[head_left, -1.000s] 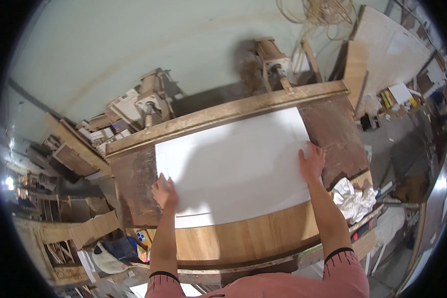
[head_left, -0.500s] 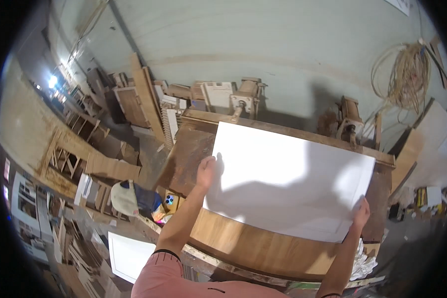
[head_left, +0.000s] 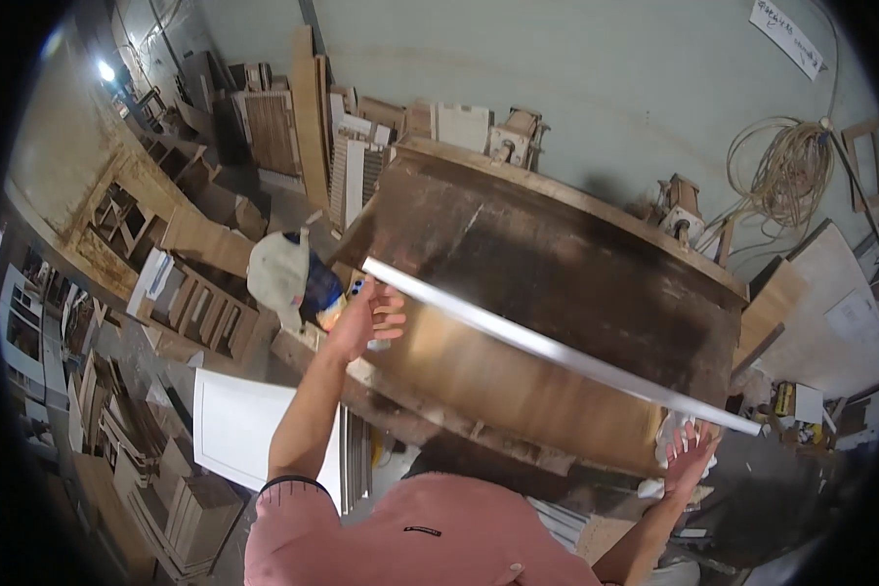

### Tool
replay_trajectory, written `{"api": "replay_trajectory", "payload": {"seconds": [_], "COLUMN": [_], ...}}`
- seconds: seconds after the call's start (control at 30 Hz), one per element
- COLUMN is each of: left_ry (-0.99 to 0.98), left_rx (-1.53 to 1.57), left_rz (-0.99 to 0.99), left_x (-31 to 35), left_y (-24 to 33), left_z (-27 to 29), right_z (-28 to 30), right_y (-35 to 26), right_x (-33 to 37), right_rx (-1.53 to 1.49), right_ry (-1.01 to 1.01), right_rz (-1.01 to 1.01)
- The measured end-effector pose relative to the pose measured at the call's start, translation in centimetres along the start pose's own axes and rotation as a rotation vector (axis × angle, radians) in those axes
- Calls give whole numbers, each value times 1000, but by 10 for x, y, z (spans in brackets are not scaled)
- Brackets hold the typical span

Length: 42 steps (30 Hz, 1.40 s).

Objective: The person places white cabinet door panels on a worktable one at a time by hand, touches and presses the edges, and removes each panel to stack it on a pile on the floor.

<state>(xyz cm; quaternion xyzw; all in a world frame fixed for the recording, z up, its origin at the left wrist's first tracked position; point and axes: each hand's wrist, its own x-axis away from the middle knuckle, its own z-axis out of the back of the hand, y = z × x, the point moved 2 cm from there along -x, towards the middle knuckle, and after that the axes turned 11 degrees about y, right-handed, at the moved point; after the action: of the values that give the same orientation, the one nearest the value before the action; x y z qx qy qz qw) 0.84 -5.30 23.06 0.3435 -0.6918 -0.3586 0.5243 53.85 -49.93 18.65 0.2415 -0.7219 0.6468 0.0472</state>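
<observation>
A white panel (head_left: 547,347) stands on edge over the workbench (head_left: 518,230), showing as a narrow, motion-blurred strip slanting from left down to right. My left hand (head_left: 361,320) is at its left end, fingers apart, with the thumb side close to the panel's edge. Near the right end, my right hand (head_left: 690,457) has its fingers spread upward close to the strip. Neither hand shows a closed grip, and I cannot tell how firmly they touch the panel. A wood-grain board (head_left: 518,376) lies along the bench's near side.
Two clamp-like metal units (head_left: 518,135) line the bench's back rail. Left of the bench are a cap (head_left: 278,272) and a white panel (head_left: 230,415) leaning low. Timber offcuts (head_left: 181,518) are piled at lower left. Coiled cable (head_left: 786,166) hangs on the wall.
The white panel has tipped from face-up to edge-on, uncovering the dark bench top. My hands have gone from gripping its sides to spread fingers, lower and nearer me. The view has shifted.
</observation>
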Motion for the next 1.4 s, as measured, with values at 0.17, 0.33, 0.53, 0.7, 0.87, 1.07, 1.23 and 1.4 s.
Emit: {"api": "replay_trajectory", "payload": {"seconds": [0.17,0.33,0.53,0.7,0.87,1.07,1.23,1.4], "left_ry": [-112,-127,-166,-65,117,323,492,643], "left_rx": [75,-260,-66,-170,-277,-242,812,365], "left_rz": [254,315,131,12,-180,-128,195,443], "left_x": [60,120,160,186,187,159,187,265], "left_y": [-40,-104,-172,-204,-237,-280,-323,-331], "left_z": [62,82,126,148,154,183,164,68], "right_z": [79,157,119,128,172,184,142,135], "right_y": [14,85,87,106,146,158,139,159], "right_x": [23,19,107,135,124,126,104,22], "right_rx": [-94,285,322,274,286,330,237,256], "right_ry": [-269,-118,-190,-202,-57,-168,-453,-248], "right_rz": [-198,-206,-262,-280,-202,-223,-209,-416]}}
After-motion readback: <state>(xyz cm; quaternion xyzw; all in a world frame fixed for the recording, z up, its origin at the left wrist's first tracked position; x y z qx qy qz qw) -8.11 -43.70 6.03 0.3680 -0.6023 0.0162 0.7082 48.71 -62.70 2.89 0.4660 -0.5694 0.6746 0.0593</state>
